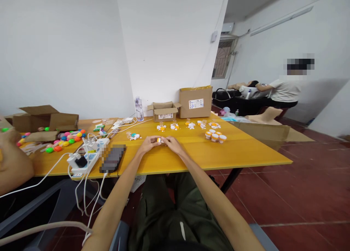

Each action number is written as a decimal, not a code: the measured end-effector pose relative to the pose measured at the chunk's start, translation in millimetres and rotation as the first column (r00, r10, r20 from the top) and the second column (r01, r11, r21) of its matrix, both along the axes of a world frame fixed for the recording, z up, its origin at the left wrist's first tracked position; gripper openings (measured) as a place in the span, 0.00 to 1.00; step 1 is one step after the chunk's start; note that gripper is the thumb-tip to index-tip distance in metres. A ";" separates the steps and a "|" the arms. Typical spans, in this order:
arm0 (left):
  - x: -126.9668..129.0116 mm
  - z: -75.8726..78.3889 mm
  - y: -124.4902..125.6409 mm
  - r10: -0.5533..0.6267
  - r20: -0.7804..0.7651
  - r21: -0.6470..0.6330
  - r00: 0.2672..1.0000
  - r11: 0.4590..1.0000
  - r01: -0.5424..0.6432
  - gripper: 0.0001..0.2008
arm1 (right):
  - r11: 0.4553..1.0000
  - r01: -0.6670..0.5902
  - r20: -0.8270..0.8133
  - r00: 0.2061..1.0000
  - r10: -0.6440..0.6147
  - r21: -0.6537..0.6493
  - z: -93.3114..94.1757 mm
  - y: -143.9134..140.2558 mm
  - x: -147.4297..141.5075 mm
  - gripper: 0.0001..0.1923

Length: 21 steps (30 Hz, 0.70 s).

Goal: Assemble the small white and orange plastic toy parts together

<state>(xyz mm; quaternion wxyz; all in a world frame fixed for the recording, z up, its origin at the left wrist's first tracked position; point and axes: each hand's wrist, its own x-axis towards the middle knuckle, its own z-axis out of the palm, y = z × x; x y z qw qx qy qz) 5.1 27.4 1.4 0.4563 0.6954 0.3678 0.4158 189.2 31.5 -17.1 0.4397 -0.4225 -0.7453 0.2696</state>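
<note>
Both grips meet on one small orange-and-white capped piece (159, 139): the left hand (149, 144) and right hand (172, 144) pinch it between their fingertips, just above the yellow table (246, 152), near the middle of its near edge. It looks light, rigid plastic, smooth enough to slip, so it is best held by its sides. Similar small orange-lidded pots (215, 135) stand toward the right edge, well apart.

Counts: three brown cardboard boxes on yellow table (240, 154): one flat-open at left (45, 119), one small open (164, 111), one tall closed (195, 101). One clear plastic water bottle (139, 109). Five orange-and-white capped jars, clustered (215, 135).
</note>
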 end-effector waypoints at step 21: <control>-0.9 0.8 -1.6 0.089 0.005 0.029 0.996 0.996 -0.089 0.25 | 0.997 -0.055 0.058 0.997 0.051 0.062 0.0 0.4 -0.8 0.09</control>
